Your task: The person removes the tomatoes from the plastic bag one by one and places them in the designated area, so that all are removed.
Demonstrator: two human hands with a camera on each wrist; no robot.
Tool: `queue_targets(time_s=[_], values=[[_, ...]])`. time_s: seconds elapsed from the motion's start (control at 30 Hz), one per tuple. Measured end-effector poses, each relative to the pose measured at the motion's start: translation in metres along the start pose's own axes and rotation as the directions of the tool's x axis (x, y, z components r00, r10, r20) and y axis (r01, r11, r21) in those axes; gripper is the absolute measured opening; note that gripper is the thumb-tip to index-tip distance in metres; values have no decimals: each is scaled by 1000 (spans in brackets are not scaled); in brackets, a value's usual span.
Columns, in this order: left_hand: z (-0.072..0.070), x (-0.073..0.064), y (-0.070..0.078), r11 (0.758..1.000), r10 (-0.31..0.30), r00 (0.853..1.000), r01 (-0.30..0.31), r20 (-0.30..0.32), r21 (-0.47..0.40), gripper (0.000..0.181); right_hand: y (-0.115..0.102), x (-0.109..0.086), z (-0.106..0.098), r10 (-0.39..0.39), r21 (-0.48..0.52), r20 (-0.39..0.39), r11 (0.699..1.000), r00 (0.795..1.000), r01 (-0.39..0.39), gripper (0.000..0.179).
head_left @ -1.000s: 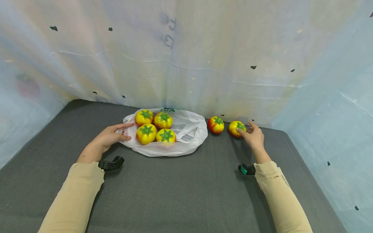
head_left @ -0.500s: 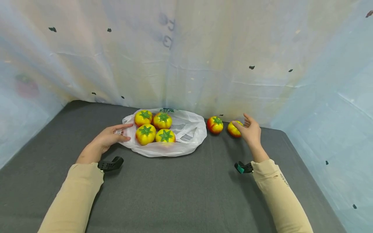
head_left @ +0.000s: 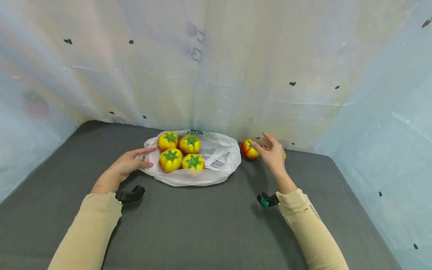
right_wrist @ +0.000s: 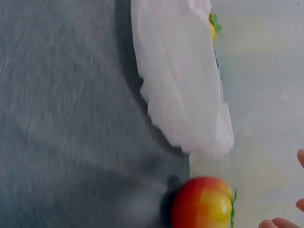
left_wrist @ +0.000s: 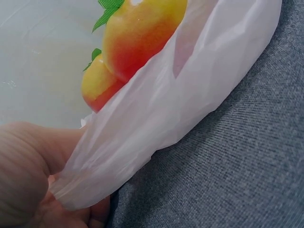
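Observation:
A white plastic bag [head_left: 189, 180] lies with its mouth spread, several yellow-red toy tomatoes [head_left: 170, 159] with green leaf tops inside. My left hand [head_left: 126, 164] holds the bag's left edge; in the left wrist view the film runs between thumb and fingers. To the right of the bag sits a loose tomato [head_left: 247, 150], seen redder in the right wrist view, where this tomato [right_wrist: 202, 204] is below the bag [right_wrist: 180, 80]. My right hand [head_left: 273, 155] hovers beside it, fingers spread and holding nothing. Behind that hand, another tomato [head_left: 285, 154] is mostly hidden.
Dark grey cloth [head_left: 202, 225] covers the table. A pale plastic sheet [head_left: 236, 75] hangs right behind the bag and tomatoes, and more sheeting [head_left: 388, 150] closes off the right side. Black bands [head_left: 131, 194] are on both wrists.
My right hand has left the rightmost tomato and moved left to the one nearer the bag, now covering most of the rightmost one. My left hand stays at the bag's edge.

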State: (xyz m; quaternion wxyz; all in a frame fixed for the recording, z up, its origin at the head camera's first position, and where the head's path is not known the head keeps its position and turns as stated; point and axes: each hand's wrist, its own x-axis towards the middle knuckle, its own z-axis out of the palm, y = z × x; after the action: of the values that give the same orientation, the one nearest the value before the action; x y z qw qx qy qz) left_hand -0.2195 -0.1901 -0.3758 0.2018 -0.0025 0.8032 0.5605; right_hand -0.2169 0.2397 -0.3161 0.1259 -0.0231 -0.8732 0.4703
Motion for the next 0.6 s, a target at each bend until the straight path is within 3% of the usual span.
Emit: queue_targets(time_s=[0.13,0.6], values=[[0,0,-1,1000,2,1000,-2,3,5,69,-5,-3,11,-1,52,43,999,999,-1,64],[0,2,-3,1000,-7,1000,7,-4,15,69,-14,-11,39,-62,52,133,997,989,56,60]])
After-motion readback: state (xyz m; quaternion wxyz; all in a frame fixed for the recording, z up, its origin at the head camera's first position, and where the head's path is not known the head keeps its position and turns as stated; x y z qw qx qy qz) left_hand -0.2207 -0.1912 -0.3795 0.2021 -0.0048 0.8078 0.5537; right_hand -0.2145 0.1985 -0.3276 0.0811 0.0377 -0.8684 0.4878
